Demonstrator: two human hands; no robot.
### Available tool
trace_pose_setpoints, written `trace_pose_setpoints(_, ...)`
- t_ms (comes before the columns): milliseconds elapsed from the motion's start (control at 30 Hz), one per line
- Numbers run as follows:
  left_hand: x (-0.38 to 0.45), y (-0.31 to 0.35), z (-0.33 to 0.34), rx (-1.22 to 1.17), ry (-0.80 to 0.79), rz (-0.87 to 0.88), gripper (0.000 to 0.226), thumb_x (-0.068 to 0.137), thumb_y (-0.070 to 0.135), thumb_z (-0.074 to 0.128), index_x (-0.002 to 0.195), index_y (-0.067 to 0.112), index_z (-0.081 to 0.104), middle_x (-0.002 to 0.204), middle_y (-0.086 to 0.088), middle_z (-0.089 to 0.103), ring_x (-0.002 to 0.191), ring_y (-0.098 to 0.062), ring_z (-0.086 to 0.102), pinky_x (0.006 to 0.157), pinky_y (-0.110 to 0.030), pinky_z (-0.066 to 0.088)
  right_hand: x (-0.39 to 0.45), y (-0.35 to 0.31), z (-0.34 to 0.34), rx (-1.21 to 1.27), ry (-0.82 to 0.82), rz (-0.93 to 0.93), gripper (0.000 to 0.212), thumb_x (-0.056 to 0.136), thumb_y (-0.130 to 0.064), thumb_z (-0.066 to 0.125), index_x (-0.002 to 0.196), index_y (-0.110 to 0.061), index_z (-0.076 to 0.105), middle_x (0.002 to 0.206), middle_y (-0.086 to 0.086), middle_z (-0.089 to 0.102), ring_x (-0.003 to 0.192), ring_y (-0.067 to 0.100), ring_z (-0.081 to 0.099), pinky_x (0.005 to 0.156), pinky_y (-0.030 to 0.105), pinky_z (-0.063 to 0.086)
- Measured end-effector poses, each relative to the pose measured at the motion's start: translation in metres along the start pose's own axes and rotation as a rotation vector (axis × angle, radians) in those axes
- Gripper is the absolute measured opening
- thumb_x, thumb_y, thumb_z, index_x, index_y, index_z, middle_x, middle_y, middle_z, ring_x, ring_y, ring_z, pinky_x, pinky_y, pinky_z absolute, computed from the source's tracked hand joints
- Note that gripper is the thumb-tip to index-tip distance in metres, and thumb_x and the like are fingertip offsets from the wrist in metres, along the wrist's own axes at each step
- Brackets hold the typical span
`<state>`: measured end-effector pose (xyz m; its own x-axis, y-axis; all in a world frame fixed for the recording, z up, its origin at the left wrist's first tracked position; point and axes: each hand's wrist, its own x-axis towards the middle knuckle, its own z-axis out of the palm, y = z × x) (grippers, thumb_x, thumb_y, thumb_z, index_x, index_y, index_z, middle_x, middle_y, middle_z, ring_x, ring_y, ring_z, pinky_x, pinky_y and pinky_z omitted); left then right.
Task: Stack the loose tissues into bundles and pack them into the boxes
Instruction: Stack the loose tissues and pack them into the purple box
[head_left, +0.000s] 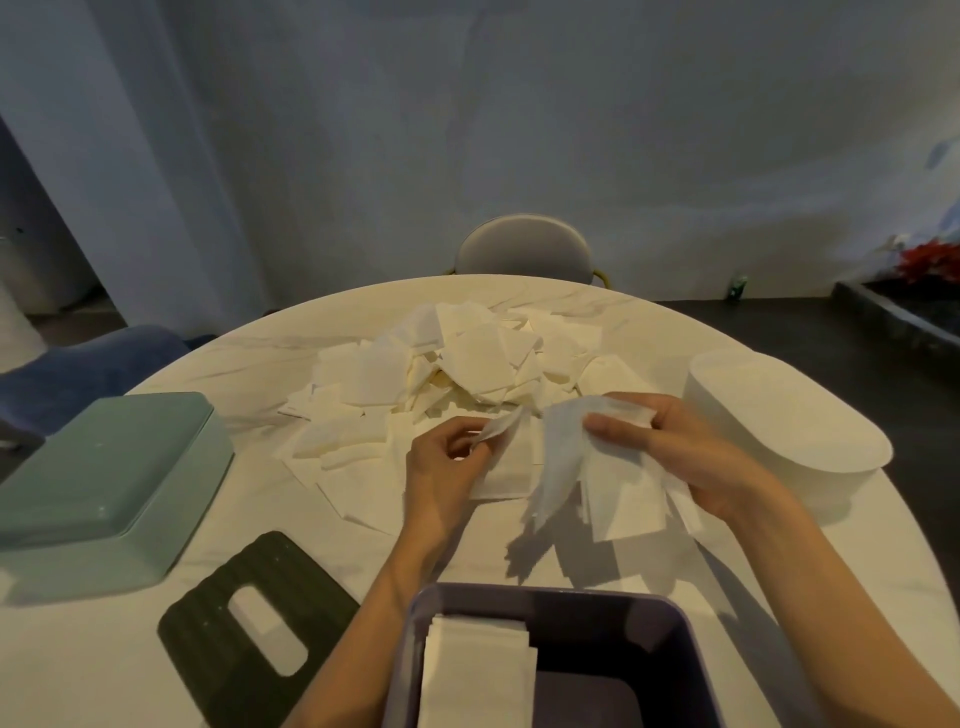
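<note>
1. At the left of the worktop (649, 592) a green box (104, 467) lies upside down, and a dark lid (249, 623) with a slot lies flat near it.
2. The pile (441, 374) of loose tissues is in the middle, beyond both hands.
3. The left hand (441, 467) has its fingers closed on the corner of one tissue (501, 426), just at the near edge of the pile.
4. The right hand (691, 457) grips a bundle (613, 488) of several tissues, which hang down uneven and fan apart.
5. A purple box (675, 644), nearest to the person, already holds a neat stack (478, 665) on its left side; its right side looks free.
6. A white box (779, 415) stands at the right, apart from the pile.
7. To do this step well, I think the single tissue should be laid flat on the bundle, and the edges squared on the worktop before packing, because the thin sheets slip and fold easily.
</note>
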<state>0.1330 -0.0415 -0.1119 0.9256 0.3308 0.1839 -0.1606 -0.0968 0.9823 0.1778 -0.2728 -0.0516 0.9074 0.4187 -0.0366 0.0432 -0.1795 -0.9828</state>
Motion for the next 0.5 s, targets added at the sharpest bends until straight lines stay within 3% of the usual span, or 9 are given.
trace_pose_setpoints(100, -0.005, 0.004, 0.003, -0.074, -0.058, -0.021, 0.012, 0.096, 0.024, 0.072, 0.106, 0.02, 0.077, 0.092, 0.001, 0.079, 0.091, -0.018, 0.075, 0.074, -0.031, 0.059, 0.001, 0.005, 0.006, -0.002, -0.064, 0.058, 0.061, 0.066, -0.057, 0.078, 0.122, -0.032, 0.068, 0.112, 0.0, 0.074, 0.102, 0.024, 0.071, 0.091, 0.042, 0.06)
trace_pose_setpoints(200, -0.007, 0.004, 0.007, -0.065, -0.074, -0.03, 0.011, 0.099, 0.024, 0.068, 0.104, 0.022, 0.078, 0.092, 0.004, 0.079, 0.088, -0.017, 0.075, 0.074, -0.03, 0.06, 0.001, 0.004, 0.011, 0.122, -0.11, 0.066, 0.045, 0.079, -0.042, 0.074, 0.121, -0.025, 0.069, 0.104, 0.004, 0.076, 0.094, 0.023, 0.074, 0.083, 0.037, 0.061)
trace_pose_setpoints(400, -0.009, 0.01, 0.01, -0.222, -0.12, -0.156, 0.018, 0.101, 0.026, 0.064, 0.105, 0.019, 0.079, 0.103, -0.007, 0.079, 0.103, -0.029, 0.074, 0.087, -0.047, 0.059, 0.009, 0.02, 0.027, 0.154, 0.034, 0.129, 0.044, 0.081, -0.036, 0.081, 0.12, -0.016, 0.072, 0.11, 0.006, 0.077, 0.102, 0.027, 0.074, 0.097, 0.047, 0.057)
trace_pose_setpoints(500, -0.009, 0.009, 0.012, -0.25, -0.129, -0.232, 0.021, 0.104, 0.026, 0.059, 0.107, 0.021, 0.079, 0.105, -0.006, 0.079, 0.102, -0.029, 0.074, 0.092, -0.054, 0.058, 0.011, 0.025, 0.032, 0.184, 0.111, 0.113, 0.04, 0.083, -0.033, 0.08, 0.117, -0.014, 0.073, 0.111, 0.006, 0.077, 0.099, 0.023, 0.075, 0.093, 0.043, 0.059)
